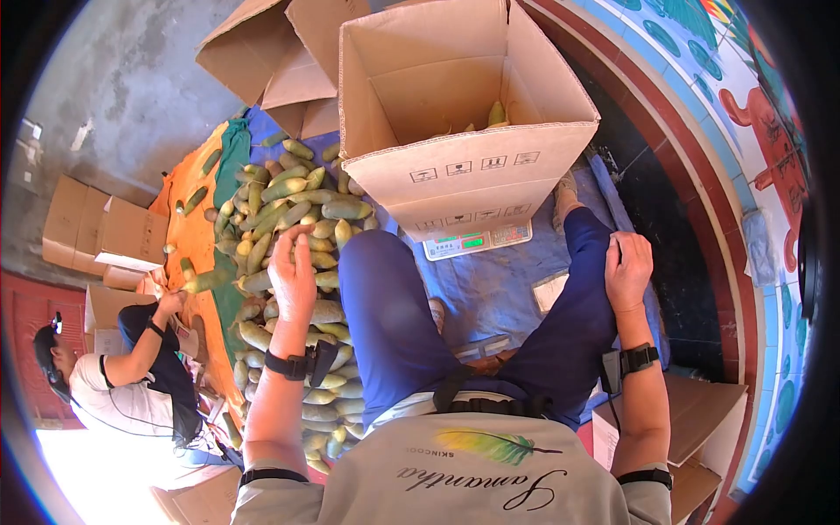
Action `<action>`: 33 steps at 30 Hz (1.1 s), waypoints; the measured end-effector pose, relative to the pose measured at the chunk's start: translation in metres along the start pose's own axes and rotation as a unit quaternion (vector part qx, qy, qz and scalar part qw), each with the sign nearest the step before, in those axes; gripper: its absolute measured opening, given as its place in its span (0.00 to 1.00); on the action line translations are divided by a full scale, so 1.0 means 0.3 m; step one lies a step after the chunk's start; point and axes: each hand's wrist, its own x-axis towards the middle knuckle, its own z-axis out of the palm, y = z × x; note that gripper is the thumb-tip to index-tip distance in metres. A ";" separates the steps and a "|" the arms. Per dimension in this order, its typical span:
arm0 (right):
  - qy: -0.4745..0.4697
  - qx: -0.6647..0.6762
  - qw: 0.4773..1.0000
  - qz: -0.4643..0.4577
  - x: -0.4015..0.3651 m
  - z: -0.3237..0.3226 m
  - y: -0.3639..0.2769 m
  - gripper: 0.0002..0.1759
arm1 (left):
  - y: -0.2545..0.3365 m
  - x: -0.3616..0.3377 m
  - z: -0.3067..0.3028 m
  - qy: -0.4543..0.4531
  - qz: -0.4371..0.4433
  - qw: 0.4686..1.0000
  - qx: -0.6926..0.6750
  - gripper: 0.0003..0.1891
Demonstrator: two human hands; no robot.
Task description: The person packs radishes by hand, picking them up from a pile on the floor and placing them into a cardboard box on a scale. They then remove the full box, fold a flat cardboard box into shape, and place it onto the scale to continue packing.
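cardboard box (477,171), grey "samantha" shirt (464,468)

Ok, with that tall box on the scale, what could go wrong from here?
1. The tall carton appears to rest on the smaller scale, so a bump might tip it.
2. The left knee is close to the carton; leaning against it could skew the reading.
3. The green radishes are heaped loosely beside the left hand, so pulling one out might send others rolling.
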 end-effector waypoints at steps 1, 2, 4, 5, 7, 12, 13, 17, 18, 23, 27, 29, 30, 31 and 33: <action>0.000 -0.001 1.000 -0.001 0.000 0.001 0.000 0.04 | -0.008 -0.015 -0.004 -0.007 0.013 1.000 0.016 0.10; 0.000 -0.002 1.000 -0.002 -0.001 0.002 0.000 0.03 | -0.025 -0.032 -0.005 -0.007 0.013 1.000 0.015 0.10; 0.001 -0.002 1.000 -0.005 -0.003 0.006 -0.001 0.03 | -0.069 -0.063 0.002 -0.020 -0.001 1.000 0.012 0.10; 0.002 -0.002 1.000 -0.006 -0.003 0.006 -0.001 0.03 | -0.081 -0.076 0.007 -0.015 -0.004 1.000 0.019 0.10; 0.001 -0.006 1.000 -0.009 -0.003 0.006 -0.004 0.03 | -0.104 -0.099 0.008 -0.020 -0.014 1.000 0.017 0.10; -0.013 -0.009 1.000 -0.011 -0.004 0.011 -0.022 0.02 | -0.234 -0.180 0.007 -0.035 -0.047 0.997 0.046 0.10; -0.009 -0.016 1.000 -0.010 -0.007 0.014 -0.020 0.02 | -0.245 -0.200 0.002 -0.030 -0.054 0.997 0.055 0.09; -0.012 -0.021 1.000 -0.020 -0.013 0.028 -0.010 0.02 | -0.348 -0.284 -0.013 -0.058 -0.136 0.988 0.043 0.12; -0.013 -0.028 0.999 -0.023 -0.014 0.030 -0.008 0.02 | -0.395 -0.316 -0.015 -0.056 -0.147 0.987 0.046 0.12; -0.042 -0.043 0.998 -0.028 -0.018 0.032 -0.005 0.03 | -0.604 -0.488 -0.039 -0.085 -0.251 0.959 0.099 0.13; -0.033 -0.045 0.997 -0.049 -0.014 0.036 -0.015 0.03 | -0.694 -0.616 -0.083 -0.110 -0.305 0.936 0.139 0.15; -0.038 -0.043 0.997 -0.055 -0.015 0.041 -0.014 0.03 | -0.729 -0.670 -0.094 -0.101 -0.329 0.930 0.126 0.15; -0.043 -0.046 0.997 -0.054 -0.013 0.042 -0.014 0.03 | -0.751 -0.693 -0.093 -0.099 -0.348 0.925 0.113 0.15; -0.038 -0.050 0.997 -0.053 -0.007 0.044 -0.016 0.03 | -0.766 -0.697 -0.093 -0.108 -0.356 0.923 0.104 0.16; -0.038 -0.050 0.997 -0.054 -0.003 0.034 -0.016 0.03 | -0.750 -0.683 -0.093 -0.096 -0.349 0.929 0.074 0.15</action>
